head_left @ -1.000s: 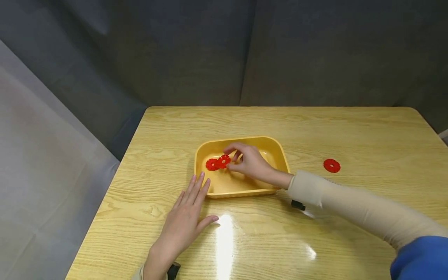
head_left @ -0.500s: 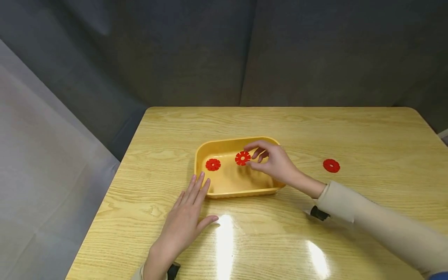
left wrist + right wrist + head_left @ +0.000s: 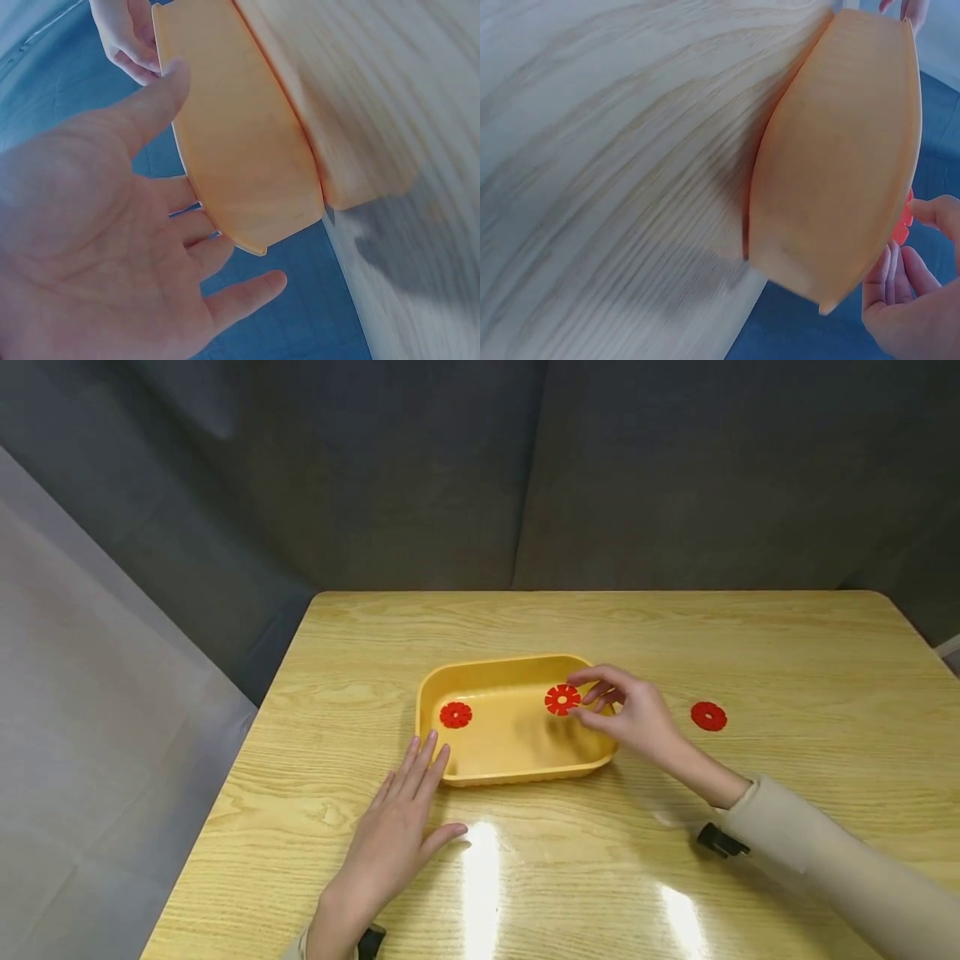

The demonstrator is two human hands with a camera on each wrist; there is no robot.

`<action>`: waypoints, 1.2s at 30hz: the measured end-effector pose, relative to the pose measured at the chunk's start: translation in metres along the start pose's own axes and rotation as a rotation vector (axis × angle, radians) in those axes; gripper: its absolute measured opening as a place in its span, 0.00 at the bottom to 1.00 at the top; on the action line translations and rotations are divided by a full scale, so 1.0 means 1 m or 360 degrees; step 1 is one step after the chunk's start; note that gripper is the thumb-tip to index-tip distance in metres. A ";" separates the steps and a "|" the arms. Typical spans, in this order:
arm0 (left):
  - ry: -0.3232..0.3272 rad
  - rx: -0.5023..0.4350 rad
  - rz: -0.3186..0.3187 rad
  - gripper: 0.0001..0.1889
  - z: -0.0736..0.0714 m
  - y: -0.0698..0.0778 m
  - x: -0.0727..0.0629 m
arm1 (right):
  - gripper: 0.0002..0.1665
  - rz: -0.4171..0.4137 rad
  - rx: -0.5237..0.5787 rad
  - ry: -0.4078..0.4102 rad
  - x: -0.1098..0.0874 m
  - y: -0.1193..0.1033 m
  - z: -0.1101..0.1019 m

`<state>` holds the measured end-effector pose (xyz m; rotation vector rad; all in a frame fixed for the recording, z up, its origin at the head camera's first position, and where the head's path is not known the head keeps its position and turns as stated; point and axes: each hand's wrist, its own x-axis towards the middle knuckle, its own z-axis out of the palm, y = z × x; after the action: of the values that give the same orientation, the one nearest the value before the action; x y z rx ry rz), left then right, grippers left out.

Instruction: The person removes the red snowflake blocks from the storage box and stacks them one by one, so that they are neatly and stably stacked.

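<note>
Your right hand point(image 3: 636, 712) pinches a red disc point(image 3: 552, 701) above the yellow tray point(image 3: 487, 749), near its right edge; your left hand point(image 3: 396, 828), straight-fingered, lies loose at its left rim. Table point(image 3: 817, 693) extends rightward.

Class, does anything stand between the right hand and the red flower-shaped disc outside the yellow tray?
Nothing visible does: in the head view, only wood-grain tabletop shows between the right hand, which pinches another slotted disc, and that red flower-shaped disc.
</note>
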<state>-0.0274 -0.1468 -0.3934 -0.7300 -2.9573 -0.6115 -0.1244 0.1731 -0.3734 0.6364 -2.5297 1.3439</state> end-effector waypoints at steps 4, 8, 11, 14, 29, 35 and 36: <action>-0.0017 -0.0013 -0.0014 0.47 0.000 0.000 0.000 | 0.23 -0.0026 0.0031 0.0052 -0.006 0.003 -0.009; -0.0030 -0.0025 -0.0020 0.47 0.001 0.000 0.000 | 0.24 0.0013 0.0011 0.0094 -0.013 0.005 -0.021; -0.0035 -0.0021 -0.0020 0.47 0.000 0.000 0.000 | 0.25 0.0059 -0.0015 0.0135 -0.018 0.009 -0.029; -0.0034 -0.0020 -0.0019 0.47 -0.001 0.000 0.000 | 0.26 0.0073 0.0004 0.0179 -0.022 0.013 -0.036; -0.0011 -0.0015 -0.0001 0.47 0.000 -0.001 0.000 | 0.23 0.0259 -0.0196 0.0309 -0.051 0.043 -0.079; -0.0013 -0.0011 -0.0008 0.47 0.000 -0.001 0.000 | 0.21 0.0393 -0.0270 0.0301 -0.060 0.059 -0.097; -0.0018 -0.0010 -0.0011 0.47 0.000 -0.001 0.000 | 0.21 0.0404 -0.0288 0.0300 -0.061 0.062 -0.100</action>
<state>-0.0274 -0.1473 -0.3939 -0.7263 -2.9709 -0.6194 -0.1010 0.3029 -0.3855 0.1495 -2.5995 1.1651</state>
